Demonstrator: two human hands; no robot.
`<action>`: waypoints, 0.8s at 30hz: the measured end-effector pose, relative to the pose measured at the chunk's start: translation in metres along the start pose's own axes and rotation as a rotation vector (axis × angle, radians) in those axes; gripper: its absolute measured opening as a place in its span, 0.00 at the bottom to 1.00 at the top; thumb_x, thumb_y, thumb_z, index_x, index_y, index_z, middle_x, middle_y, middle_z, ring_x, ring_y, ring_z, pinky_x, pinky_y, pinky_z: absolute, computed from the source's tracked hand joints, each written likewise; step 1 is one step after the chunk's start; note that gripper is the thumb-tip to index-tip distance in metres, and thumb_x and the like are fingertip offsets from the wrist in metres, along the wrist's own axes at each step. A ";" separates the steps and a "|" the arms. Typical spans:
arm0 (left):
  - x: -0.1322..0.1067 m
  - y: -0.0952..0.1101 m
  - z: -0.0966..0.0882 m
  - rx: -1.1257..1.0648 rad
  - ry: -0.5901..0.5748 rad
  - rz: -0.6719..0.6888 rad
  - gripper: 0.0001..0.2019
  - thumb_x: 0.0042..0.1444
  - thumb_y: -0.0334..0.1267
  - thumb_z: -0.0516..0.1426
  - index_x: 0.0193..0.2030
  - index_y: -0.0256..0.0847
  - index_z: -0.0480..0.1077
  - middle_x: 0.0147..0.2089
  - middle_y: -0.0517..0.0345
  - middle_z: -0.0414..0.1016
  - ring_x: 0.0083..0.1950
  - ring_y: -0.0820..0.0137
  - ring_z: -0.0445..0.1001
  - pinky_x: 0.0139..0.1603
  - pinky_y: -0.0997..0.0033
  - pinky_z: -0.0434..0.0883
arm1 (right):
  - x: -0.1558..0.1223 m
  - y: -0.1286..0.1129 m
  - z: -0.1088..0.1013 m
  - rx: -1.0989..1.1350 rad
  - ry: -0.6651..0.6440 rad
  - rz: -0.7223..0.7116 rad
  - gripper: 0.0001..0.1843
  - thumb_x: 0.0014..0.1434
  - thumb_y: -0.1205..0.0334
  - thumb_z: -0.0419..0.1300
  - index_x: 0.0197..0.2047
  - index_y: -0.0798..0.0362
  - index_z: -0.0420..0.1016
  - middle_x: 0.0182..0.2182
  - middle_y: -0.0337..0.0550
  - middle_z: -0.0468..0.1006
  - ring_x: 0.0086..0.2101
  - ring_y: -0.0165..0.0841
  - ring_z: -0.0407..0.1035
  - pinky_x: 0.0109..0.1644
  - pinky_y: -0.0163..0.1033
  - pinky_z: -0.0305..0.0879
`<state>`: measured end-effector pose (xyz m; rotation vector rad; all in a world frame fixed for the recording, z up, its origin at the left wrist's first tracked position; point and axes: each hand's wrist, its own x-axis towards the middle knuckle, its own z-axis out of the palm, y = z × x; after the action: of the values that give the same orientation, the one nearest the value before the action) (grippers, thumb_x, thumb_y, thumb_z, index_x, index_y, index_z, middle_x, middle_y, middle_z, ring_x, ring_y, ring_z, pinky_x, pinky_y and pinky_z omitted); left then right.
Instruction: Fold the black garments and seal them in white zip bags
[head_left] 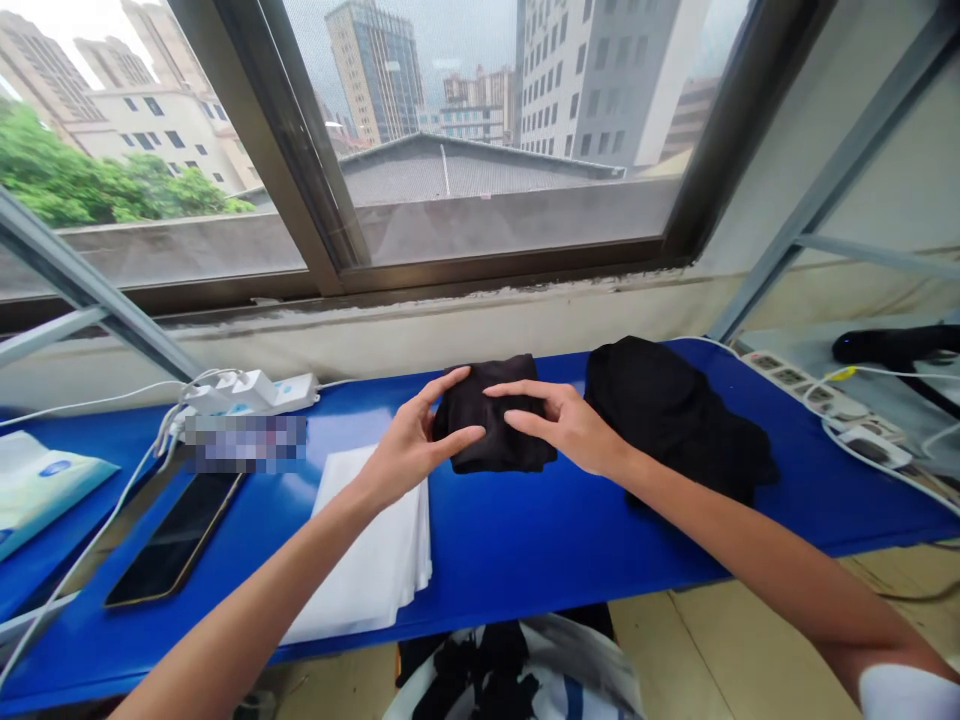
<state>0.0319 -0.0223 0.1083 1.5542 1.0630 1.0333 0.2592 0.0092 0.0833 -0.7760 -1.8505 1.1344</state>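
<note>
The head camera looks down across the blue table (525, 570).

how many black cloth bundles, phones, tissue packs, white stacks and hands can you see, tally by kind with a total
black cloth bundles: 2, one folded bundle at the hands, one loose heap
phone: 1
tissue pack: 1
white stack: 1
hands: 2, left hand, right hand
total: 7

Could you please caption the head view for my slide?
Left hand and right hand at folded black cloth on blue table.
</note>
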 end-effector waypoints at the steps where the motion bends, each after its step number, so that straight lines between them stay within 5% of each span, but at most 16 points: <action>1: -0.003 0.000 -0.006 0.028 -0.025 -0.006 0.42 0.54 0.49 0.67 0.72 0.45 0.57 0.61 0.48 0.72 0.45 0.65 0.78 0.42 0.68 0.77 | -0.001 0.001 -0.001 0.052 -0.012 0.028 0.24 0.63 0.55 0.65 0.62 0.46 0.77 0.55 0.43 0.81 0.55 0.45 0.74 0.59 0.48 0.72; 3: -0.015 -0.003 -0.019 0.211 -0.005 -0.058 0.31 0.62 0.55 0.58 0.68 0.44 0.63 0.56 0.49 0.75 0.37 0.67 0.77 0.34 0.68 0.75 | -0.006 0.003 -0.005 0.110 -0.005 0.062 0.31 0.59 0.55 0.68 0.66 0.45 0.73 0.57 0.43 0.80 0.55 0.46 0.74 0.58 0.48 0.73; 6: -0.048 -0.019 -0.034 0.710 0.099 -0.240 0.27 0.69 0.59 0.43 0.41 0.40 0.73 0.33 0.53 0.76 0.30 0.65 0.73 0.30 0.66 0.68 | -0.016 0.010 -0.013 0.161 0.048 0.084 0.30 0.57 0.55 0.71 0.63 0.43 0.76 0.58 0.42 0.79 0.58 0.46 0.73 0.61 0.48 0.71; 8: -0.071 -0.036 -0.038 0.978 0.098 -0.339 0.23 0.66 0.59 0.48 0.35 0.41 0.70 0.26 0.55 0.72 0.30 0.61 0.73 0.32 0.64 0.64 | -0.023 0.017 -0.017 0.197 0.078 0.108 0.26 0.56 0.55 0.72 0.58 0.43 0.80 0.57 0.42 0.80 0.58 0.46 0.72 0.62 0.48 0.70; 14: -0.103 -0.059 -0.037 0.987 -0.003 -0.324 0.15 0.68 0.48 0.46 0.38 0.43 0.68 0.34 0.54 0.78 0.36 0.61 0.77 0.37 0.65 0.66 | -0.033 0.027 -0.015 0.297 0.018 0.217 0.24 0.52 0.55 0.75 0.53 0.44 0.83 0.54 0.44 0.82 0.55 0.44 0.75 0.58 0.44 0.74; 18: -0.110 -0.039 -0.032 1.194 0.218 -0.262 0.13 0.68 0.40 0.46 0.51 0.44 0.68 0.39 0.56 0.81 0.35 0.61 0.79 0.31 0.66 0.64 | -0.035 0.023 -0.010 0.369 -0.046 0.238 0.19 0.53 0.56 0.75 0.48 0.46 0.85 0.49 0.43 0.84 0.50 0.40 0.78 0.53 0.39 0.74; 24: -0.100 -0.020 0.000 1.510 0.460 0.119 0.10 0.67 0.39 0.52 0.50 0.41 0.72 0.47 0.51 0.78 0.40 0.61 0.80 0.29 0.68 0.64 | -0.034 0.002 -0.004 0.364 -0.331 0.051 0.17 0.53 0.59 0.74 0.47 0.48 0.86 0.41 0.41 0.86 0.43 0.37 0.80 0.48 0.36 0.75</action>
<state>0.0025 -0.1150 0.0762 2.5731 2.3954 0.5795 0.2791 -0.0168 0.0718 -0.4466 -1.8126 1.6545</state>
